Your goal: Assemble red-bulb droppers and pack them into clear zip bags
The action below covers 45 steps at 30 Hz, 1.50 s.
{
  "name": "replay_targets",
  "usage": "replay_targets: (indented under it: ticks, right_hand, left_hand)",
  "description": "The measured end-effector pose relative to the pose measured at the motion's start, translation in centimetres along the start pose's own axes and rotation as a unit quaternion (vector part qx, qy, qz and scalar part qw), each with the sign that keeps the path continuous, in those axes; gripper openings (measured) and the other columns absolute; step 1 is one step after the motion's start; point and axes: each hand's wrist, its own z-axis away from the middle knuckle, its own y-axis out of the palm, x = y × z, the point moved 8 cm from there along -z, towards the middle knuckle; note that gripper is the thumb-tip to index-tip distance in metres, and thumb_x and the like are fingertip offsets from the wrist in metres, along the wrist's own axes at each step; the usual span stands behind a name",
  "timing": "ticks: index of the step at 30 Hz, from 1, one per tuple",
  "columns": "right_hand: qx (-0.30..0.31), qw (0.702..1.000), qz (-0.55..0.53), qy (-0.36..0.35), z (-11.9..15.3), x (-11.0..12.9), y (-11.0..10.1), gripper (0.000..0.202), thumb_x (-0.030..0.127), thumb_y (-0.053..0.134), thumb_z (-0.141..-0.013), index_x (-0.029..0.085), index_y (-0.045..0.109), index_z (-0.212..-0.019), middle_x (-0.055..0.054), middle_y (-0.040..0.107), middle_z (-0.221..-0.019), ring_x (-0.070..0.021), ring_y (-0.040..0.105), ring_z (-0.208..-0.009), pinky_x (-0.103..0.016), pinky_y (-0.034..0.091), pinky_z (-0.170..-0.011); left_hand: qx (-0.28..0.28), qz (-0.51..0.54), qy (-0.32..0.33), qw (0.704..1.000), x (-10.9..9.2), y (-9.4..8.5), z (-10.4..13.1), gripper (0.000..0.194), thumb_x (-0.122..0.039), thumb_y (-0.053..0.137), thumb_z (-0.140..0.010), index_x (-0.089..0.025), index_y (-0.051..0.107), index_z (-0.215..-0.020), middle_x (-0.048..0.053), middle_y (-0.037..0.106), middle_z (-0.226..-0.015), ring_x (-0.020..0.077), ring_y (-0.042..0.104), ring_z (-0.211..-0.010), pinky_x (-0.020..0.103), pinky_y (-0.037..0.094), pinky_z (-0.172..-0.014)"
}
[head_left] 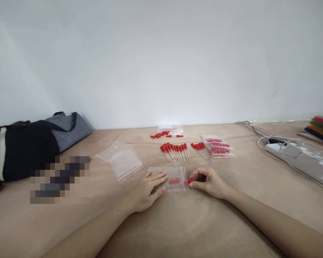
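Observation:
A clear zip bag (164, 186) with a red seal line lies flat on the table in front of me. Inside it rests one red rubber dropper bulb (174, 180). My left hand (150, 190) lies on the bag's left part, fingers stretched out and pressing it down. At the bag's right end, by the seal, my right hand (208, 182) pinches a second red dropper bulb (190, 180) between thumb and fingers. The tip of that bulb reaches into the bag's mouth. Just beyond are droppers (177, 152) with red bulbs on thin clear tubes, in two groups.
More zip bags (126, 163) lie left. Loose red bulbs (159, 135) and thin tubes (179, 132) are at the back. Filled bags (218, 147) are stacked right of the droppers. A power strip (298, 156) with cables stands far right, a dark bag (29, 150) far left.

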Motion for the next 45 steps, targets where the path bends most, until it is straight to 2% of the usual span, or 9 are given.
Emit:
replay_targets:
  ticks: [8,19,22,25,26,29,31,38,45]
  right_hand:
    - [0.033,0.996,0.062,-0.047,-0.5,1.6,1.6,0.017,0.033,0.059,-0.072,0.022,0.069,-0.08,-0.002,0.058,-0.069,-0.013,0.05,-0.064,-0.025,0.04,-0.058]
    - [0.038,0.998,-0.056,0.008,-1.7,0.3,3.6,0.02,0.033,0.066,-0.062,0.015,0.059,-0.06,0.002,0.055,-0.052,-0.008,0.045,-0.048,-0.021,0.036,-0.047]
    - [0.024,0.999,-0.028,-0.005,-2.1,0.8,2.3,0.016,0.03,0.062,-0.067,0.015,0.059,-0.064,0.0,0.058,-0.056,-0.0105,0.049,-0.051,-0.022,0.038,-0.049]
    - [-0.054,0.992,0.112,0.034,-3.6,0.4,-1.6,0.011,0.026,0.054,-0.073,0.017,0.061,-0.072,-0.003,0.064,-0.071,-0.0138,0.056,-0.063,-0.023,0.043,-0.057]
    - [-0.098,0.966,0.227,0.076,-4.1,-0.1,-3.5,0.011,0.024,0.053,-0.073,0.019,0.062,-0.074,-0.002,0.065,-0.075,-0.0139,0.058,-0.067,-0.023,0.043,-0.061]
    - [-0.16,0.924,0.32,0.135,-5.9,-1.0,-7.1,0.015,0.019,0.049,-0.073,0.015,0.062,-0.078,-0.009,0.063,-0.09,-0.0204,0.058,-0.084,-0.028,0.043,-0.071]
    - [-0.178,0.902,0.355,0.17,-6.8,-1.8,-8.3,0.017,0.02,0.047,-0.074,0.013,0.063,-0.079,-0.014,0.061,-0.096,-0.025,0.056,-0.09,-0.032,0.042,-0.071]
    - [-0.167,0.861,0.42,0.234,-8.1,-3.1,-7.9,0.025,0.029,0.05,-0.074,0.012,0.061,-0.09,-0.018,0.056,-0.104,-0.0301,0.054,-0.097,-0.038,0.042,-0.073]
    - [-0.151,0.863,0.411,0.253,-8.6,-3.6,-7.8,0.02,0.028,0.052,-0.073,0.014,0.062,-0.083,-0.015,0.061,-0.093,-0.0278,0.057,-0.09,-0.036,0.043,-0.07]
  left_hand:
    - [-0.004,-0.002,-0.003,1.0,-0.2,0.1,-0.1,0.043,-0.036,0.036,-0.089,-0.021,0.039,-0.128,0.006,0.035,-0.136,0.0201,0.027,-0.127,0.047,0.014,-0.106]
    - [0.016,-0.015,-0.013,1.0,-0.2,0.2,-0.3,0.044,-0.037,0.035,-0.089,-0.02,0.036,-0.129,0.005,0.032,-0.137,0.0192,0.024,-0.128,0.047,0.013,-0.106]
    - [0.017,-0.012,-0.012,1.0,-0.2,0.2,-0.2,0.043,-0.037,0.035,-0.089,-0.022,0.036,-0.129,0.005,0.032,-0.137,0.0193,0.024,-0.128,0.046,0.013,-0.106]
    - [0.014,-0.006,-0.014,1.0,-0.2,0.1,-0.1,0.043,-0.036,0.037,-0.088,-0.023,0.038,-0.129,0.005,0.034,-0.136,0.0202,0.025,-0.128,0.046,0.013,-0.106]
    - [0.013,-0.005,-0.015,1.0,-0.3,0.0,-0.1,0.043,-0.036,0.038,-0.088,-0.023,0.038,-0.129,0.005,0.034,-0.136,0.0204,0.025,-0.128,0.046,0.013,-0.106]
    - [0.012,-0.004,-0.016,1.0,-0.3,-0.1,-0.1,0.043,-0.035,0.039,-0.087,-0.023,0.038,-0.128,0.004,0.034,-0.136,0.0206,0.026,-0.128,0.047,0.014,-0.106]
    - [0.013,-0.008,-0.017,1.0,-0.3,0.0,-0.1,0.043,-0.036,0.039,-0.087,-0.023,0.038,-0.128,0.004,0.035,-0.136,0.0207,0.026,-0.128,0.048,0.014,-0.105]
    - [0.019,-0.017,-0.017,1.0,-0.3,0.1,-0.1,0.044,-0.037,0.038,-0.088,-0.022,0.036,-0.129,0.004,0.033,-0.137,0.0193,0.024,-0.128,0.046,0.014,-0.106]
    - [0.026,-0.019,-0.019,0.999,-0.4,0.1,-0.1,0.045,-0.037,0.038,-0.088,-0.021,0.035,-0.13,0.005,0.032,-0.137,0.0193,0.024,-0.129,0.046,0.013,-0.106]
